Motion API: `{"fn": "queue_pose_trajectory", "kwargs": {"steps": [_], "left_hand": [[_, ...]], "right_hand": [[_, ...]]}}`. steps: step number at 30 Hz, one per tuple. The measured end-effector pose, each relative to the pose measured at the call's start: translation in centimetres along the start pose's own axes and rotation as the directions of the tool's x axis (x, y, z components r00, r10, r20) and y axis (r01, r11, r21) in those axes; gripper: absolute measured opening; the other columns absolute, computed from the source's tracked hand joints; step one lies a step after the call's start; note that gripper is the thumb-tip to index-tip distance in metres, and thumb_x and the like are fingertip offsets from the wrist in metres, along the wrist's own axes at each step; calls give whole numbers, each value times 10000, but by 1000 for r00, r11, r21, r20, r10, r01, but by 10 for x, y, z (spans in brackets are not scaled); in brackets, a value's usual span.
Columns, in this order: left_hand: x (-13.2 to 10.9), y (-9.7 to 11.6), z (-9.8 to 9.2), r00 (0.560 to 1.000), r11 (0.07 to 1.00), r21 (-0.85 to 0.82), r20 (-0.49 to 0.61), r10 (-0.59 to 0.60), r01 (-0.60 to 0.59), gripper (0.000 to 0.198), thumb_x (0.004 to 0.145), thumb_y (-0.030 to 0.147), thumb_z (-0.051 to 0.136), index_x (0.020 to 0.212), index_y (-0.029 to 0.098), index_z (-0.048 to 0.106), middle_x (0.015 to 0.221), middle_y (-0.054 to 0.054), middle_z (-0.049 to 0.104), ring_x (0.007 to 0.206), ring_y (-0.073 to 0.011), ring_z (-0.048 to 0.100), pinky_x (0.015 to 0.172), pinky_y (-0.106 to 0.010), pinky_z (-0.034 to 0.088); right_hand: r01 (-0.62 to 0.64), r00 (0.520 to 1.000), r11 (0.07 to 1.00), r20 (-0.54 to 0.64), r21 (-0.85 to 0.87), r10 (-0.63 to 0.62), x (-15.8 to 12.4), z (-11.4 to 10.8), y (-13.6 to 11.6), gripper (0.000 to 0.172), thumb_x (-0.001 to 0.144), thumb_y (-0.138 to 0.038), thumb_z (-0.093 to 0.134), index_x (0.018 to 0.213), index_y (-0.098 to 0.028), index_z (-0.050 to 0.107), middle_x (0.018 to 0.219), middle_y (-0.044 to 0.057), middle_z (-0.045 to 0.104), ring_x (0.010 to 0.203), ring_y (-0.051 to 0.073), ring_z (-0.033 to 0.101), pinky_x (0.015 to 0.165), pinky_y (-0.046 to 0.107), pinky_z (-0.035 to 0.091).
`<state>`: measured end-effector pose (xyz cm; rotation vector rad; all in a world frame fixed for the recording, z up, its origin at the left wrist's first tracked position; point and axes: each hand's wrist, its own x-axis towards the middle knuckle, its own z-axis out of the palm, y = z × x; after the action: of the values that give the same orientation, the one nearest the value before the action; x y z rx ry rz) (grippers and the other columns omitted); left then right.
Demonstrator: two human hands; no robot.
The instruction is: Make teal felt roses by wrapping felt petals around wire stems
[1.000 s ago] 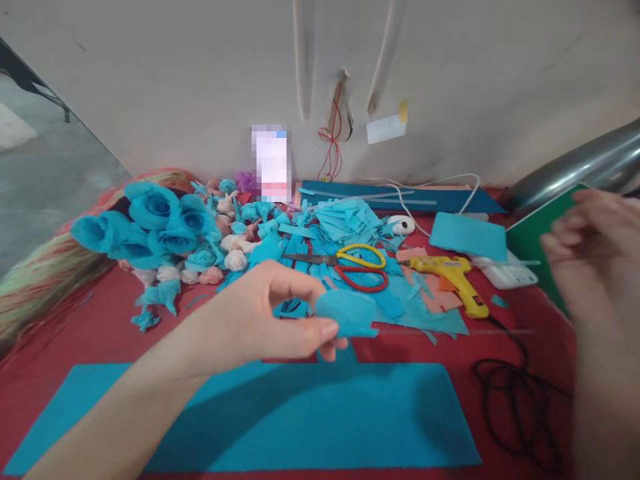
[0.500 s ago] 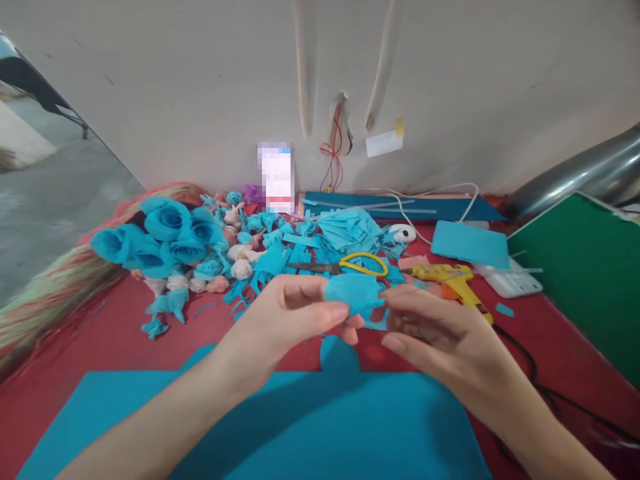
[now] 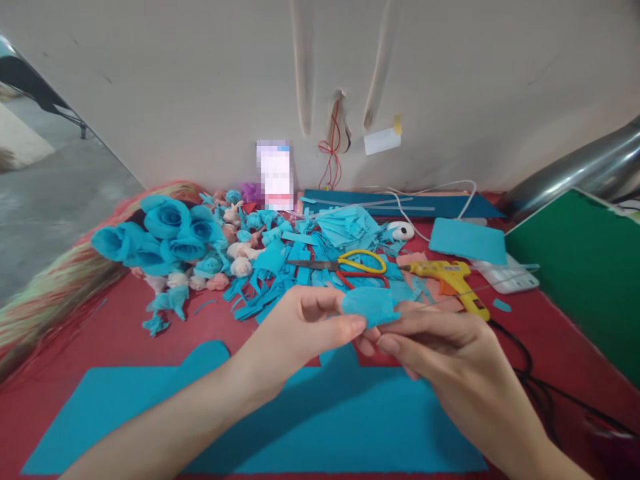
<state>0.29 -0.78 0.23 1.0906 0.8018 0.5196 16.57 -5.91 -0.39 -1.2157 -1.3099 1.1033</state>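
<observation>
Two hands: both raised over the desk [image 3: 540, 327], meeting mid-view at one paper piece.
Left hand [image 3: 307, 327]: grip narrow, thumb in front and fingers behind, holding the blue paper piece [image 3: 370, 305].
Right hand [image 3: 445, 340]: fingertips bunched at the piece's lower right edge; overlapped there, so cannot tell whether they pinch it or only touch.
Blue paper piece: off the desk, between the hands; left end in the left grip, most of it sticking out past the thumb toward the right fingertips. Curved top left, straighter right side.
Thin line: runs from by the right fingers to upper right; cannot tell what it is, or if held.
Step in hand: judged as two-handed handling, left steadying, right working the edge.
Next move: seems to call for a light, steady left pinch and close fingertip control; thin paper could crease.
Below hands: large blue sheet [image 3: 300, 427] flat on the desk, rounded blue piece [image 3: 213, 353] at its far edge.
Just beyond: scissors [image 3: 334, 265] with yellow and red handles, among blue scraps [image 3: 350, 230]; yellow glue gun [image 3: 453, 272] to the right.
Far left: big blue paper flowers [image 3: 167, 220], small buds [image 3: 241, 267] beside them.
Far right: green board [image 3: 580, 267].
</observation>
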Motion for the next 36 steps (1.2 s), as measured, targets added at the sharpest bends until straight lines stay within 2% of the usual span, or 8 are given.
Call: {"fn": "queue_pose_trajectory", "kwargs": {"steps": [3, 9, 13, 16, 22, 27, 31, 36], "left_hand": [[0, -1, -1, 999, 996, -93, 45, 14, -10, 143, 724, 241, 599, 620, 155, 646, 580, 32, 629, 591, -84, 557, 625, -195, 418], [0, -1, -3, 996, 959, -282, 65, 63, -42, 186, 752, 198, 599, 570, 184, 630, 539, 54, 637, 663, -80, 578, 784, -189, 429], [-1, 1, -3, 994, 923, -380, 58, 93, -64, 216, 738, 203, 600, 523, 194, 619, 510, 53, 609, 667, -86, 567, 760, -183, 435], [-1, 2, -3, 995, 908, -414, 39, 89, -66, 227, 719, 189, 607, 492, 191, 603, 507, 50, 596, 640, -88, 558, 724, -186, 441], [1, 0, -4, 996, 907, -418, 41, 74, -50, 150, 700, 217, 635, 554, 188, 619, 576, 31, 629, 699, -110, 590, 765, -220, 443], [0, -3, -5, 994, 942, -325, 34, 105, -88, 164, 745, 209, 594, 589, 199, 641, 519, 57, 608, 668, -83, 583, 761, -191, 440], [-1, -5, -3, 994, 985, -137, -35, 103, -107, 126, 754, 236, 607, 640, 184, 623, 608, 50, 645, 629, -73, 550, 667, -176, 439], [-4, -1, 5, 975, 972, 129, -76, 207, -196, 154, 743, 204, 570, 599, 149, 566, 628, 19, 551, 630, -97, 491, 602, -208, 411]], "right_hand": [[-26, 999, 998, 26, 64, 24, -1, -2, 0, 108, 717, -190, 699, 675, -282, 735, 624, -20, 674, 444, 68, 495, 464, 177, 481], [-54, 998, 988, -11, 144, 56, 1, -6, 1, 136, 732, -230, 680, 597, -231, 667, 478, -38, 507, 478, 75, 458, 418, 154, 380], [-12, 993, 987, -110, 161, 30, 4, -13, -4, 162, 731, -281, 676, 597, -205, 627, 485, -35, 494, 413, 64, 419, 368, 157, 349], [27, 983, 997, -180, 73, -14, 5, -18, -6, 212, 741, -370, 656, 632, -192, 620, 488, -20, 499, 391, 90, 439, 345, 198, 378], [55, 982, 996, -177, -65, -66, 6, -20, -6, 299, 743, -479, 623, 696, -185, 641, 488, -5, 523, 413, 125, 503, 359, 233, 443], [71, 981, 989, -171, -126, -92, 4, -15, -5, 264, 760, -443, 622, 735, -183, 657, 489, -1, 547, 421, 135, 537, 358, 228, 463], [132, 983, 986, -112, -101, -143, -1, -11, -5, 70, 804, -271, 612, 788, -243, 673, 503, -34, 578, 425, 95, 543, 389, 162, 467], [204, 977, 965, -31, -163, -212, -2, -12, -8, 146, 700, -221, 713, 796, -330, 722, 547, -58, 637, 449, 94, 555, 433, 166, 465]]}}
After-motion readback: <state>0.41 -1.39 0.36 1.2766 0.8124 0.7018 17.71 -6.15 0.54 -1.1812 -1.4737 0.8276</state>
